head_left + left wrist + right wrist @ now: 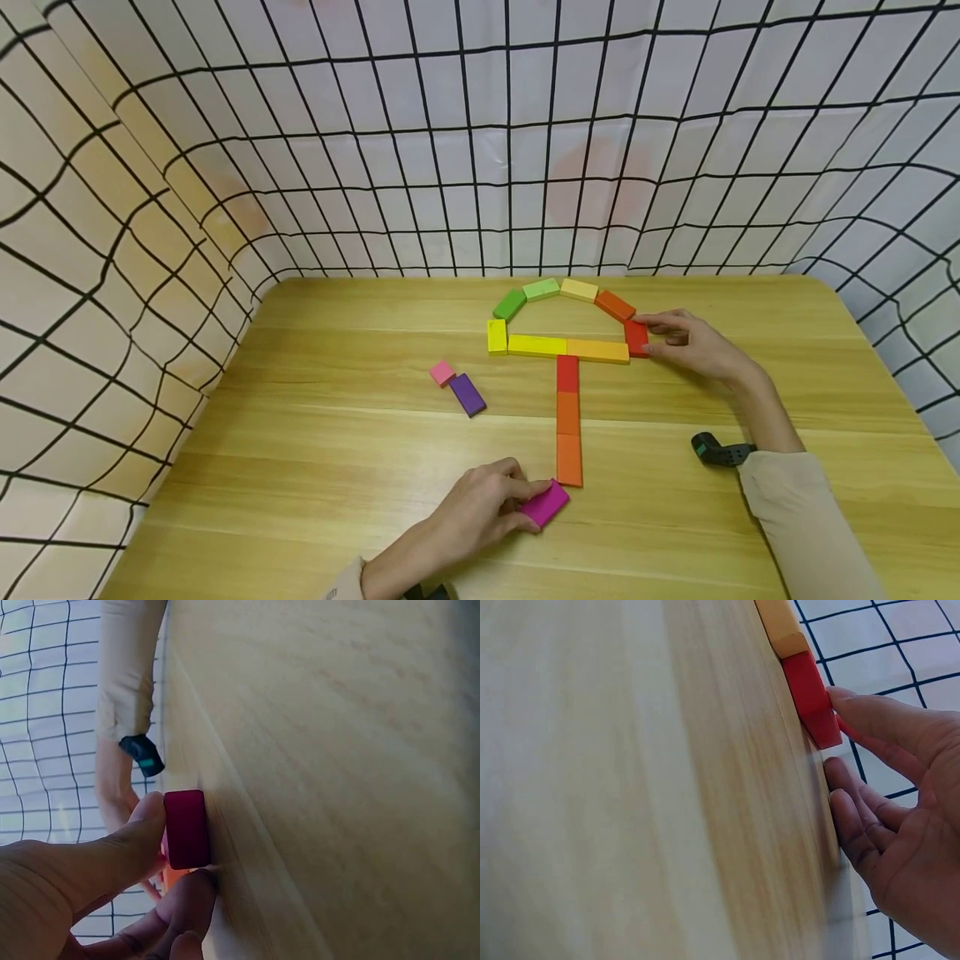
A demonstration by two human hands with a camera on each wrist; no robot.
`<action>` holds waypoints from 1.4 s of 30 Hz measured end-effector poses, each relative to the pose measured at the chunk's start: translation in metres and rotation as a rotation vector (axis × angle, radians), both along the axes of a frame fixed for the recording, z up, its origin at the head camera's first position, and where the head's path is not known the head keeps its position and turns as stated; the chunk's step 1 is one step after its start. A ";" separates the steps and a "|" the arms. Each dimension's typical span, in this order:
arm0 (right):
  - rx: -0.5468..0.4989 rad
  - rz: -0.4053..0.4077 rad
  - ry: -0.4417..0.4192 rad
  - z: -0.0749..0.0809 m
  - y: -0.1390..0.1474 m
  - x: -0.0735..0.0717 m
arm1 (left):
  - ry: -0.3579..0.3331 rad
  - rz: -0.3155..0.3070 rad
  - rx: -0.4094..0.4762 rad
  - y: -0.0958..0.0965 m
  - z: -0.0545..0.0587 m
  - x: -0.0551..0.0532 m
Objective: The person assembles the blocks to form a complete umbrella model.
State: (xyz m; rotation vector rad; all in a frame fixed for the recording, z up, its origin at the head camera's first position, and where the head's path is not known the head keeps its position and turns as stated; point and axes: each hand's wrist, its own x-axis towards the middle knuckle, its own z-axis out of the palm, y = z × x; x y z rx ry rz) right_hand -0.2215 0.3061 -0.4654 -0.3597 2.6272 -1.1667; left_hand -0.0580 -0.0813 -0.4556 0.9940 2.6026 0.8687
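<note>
My left hand (480, 504) pinches a magenta block (546, 503) between thumb and fingers, just below the lowest orange block (569, 460) of a vertical strip. Seen from the left wrist, that magenta block (187, 829) sits at or very near the tabletop, slightly turned. At the right end of an arch of coloured blocks, my right hand (693, 343) has thumb and index finger at opposite ends of a red block (636, 339). The right wrist view shows the thumb against this red block (811, 701), beside an orange-yellow block (781, 628); the other fingers are loosely bent.
A purple block (468, 395) and a small pink block (442, 373) lie left of the strip. A yellow block (537, 345) and an orange-yellow one form a horizontal bar under the arch. Behind the wooden table (315, 358) hangs a grid-patterned white sheet (450, 167).
</note>
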 end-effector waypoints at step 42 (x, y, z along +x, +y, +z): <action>-0.010 -0.007 -0.018 -0.001 0.000 0.000 | 0.304 -0.126 0.038 -0.067 -0.003 -0.096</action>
